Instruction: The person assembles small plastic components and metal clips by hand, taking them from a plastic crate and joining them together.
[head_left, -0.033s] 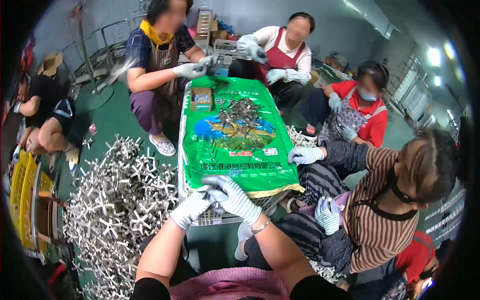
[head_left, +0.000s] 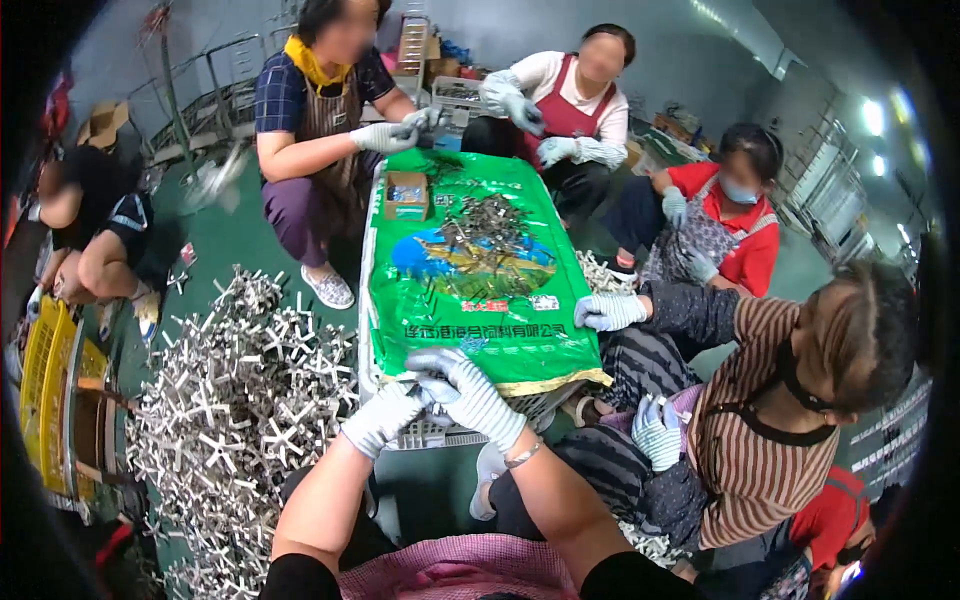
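My left hand (head_left: 384,420) and my right hand (head_left: 470,402) meet at the near edge of a green printed sack (head_left: 480,372). Both wear pale gloves with grey palms, the right cuff striped. Their fingers are closed together around something too small and covered to make out. The sack lies over a white plastic crate (head_left: 425,436). On top of it sits a heap of small dark metal pieces (head_left: 487,228), beside a small open cardboard box (head_left: 406,196). A large pile of silvery star-shaped metal parts (head_left: 250,430) covers the floor left of my arms.
Gloved co-workers sit around the crate; one person's hand (head_left: 610,312) rests on its right edge. Another's gloved hands (head_left: 400,132) are at the far left corner. A yellow crate (head_left: 50,385) stands at far left. More star-shaped parts (head_left: 605,272) lie right of the sack.
A blurred pale shape at upper left has dropped lower and to the left. The view has shifted very slightly; my hands hold nearly the same pose.
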